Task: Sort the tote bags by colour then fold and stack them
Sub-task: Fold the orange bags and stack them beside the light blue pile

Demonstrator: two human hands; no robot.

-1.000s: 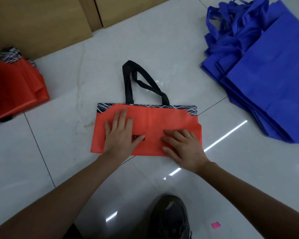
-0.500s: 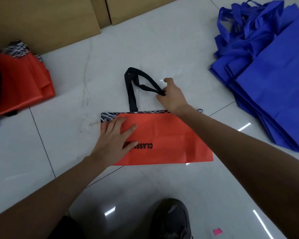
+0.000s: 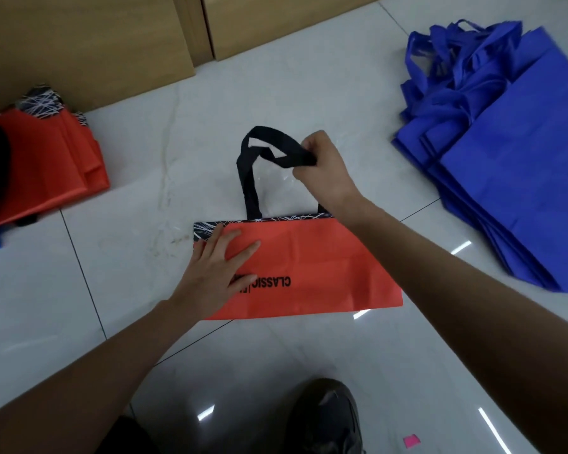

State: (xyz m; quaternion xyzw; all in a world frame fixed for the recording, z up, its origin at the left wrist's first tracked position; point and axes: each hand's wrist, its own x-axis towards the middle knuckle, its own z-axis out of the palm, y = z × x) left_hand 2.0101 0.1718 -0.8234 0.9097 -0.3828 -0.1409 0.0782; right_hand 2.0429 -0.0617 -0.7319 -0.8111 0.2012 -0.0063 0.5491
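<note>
Right, the orange tote bag (image 3: 309, 273) is laid flat on the tiled floor (image 3: 276, 77) directly in front, folded, w/ its long axis running left-right and the black-and-white patterned band along the far edge. The black handles (image 3: 269, 149) are gripped in the right hand (image 3: 325, 172), fingers curled round the straps, which are held up off the floor just beyond that far edge. The left hand (image 3: 214, 273) is pressed flat on the bag's left part, fingers straight, nothing grasped. Key relation noted: the handles lie on the far side of the bag body, so prob. they are to be brought back toward the person & laid over the orange panel; the right hand is on them, the left is nearer the bag body and is used as anchor. Print is read upside-down from this view: "CLASSIC" (image 3: 273, 282) in black, w/ a further mark beside it partly hidden under the left hand. A stack of orange bags (image 3: 46, 168) is seen far left, a pile of blue bags (image 3: 512, 158) at right, both well apart.
</note>
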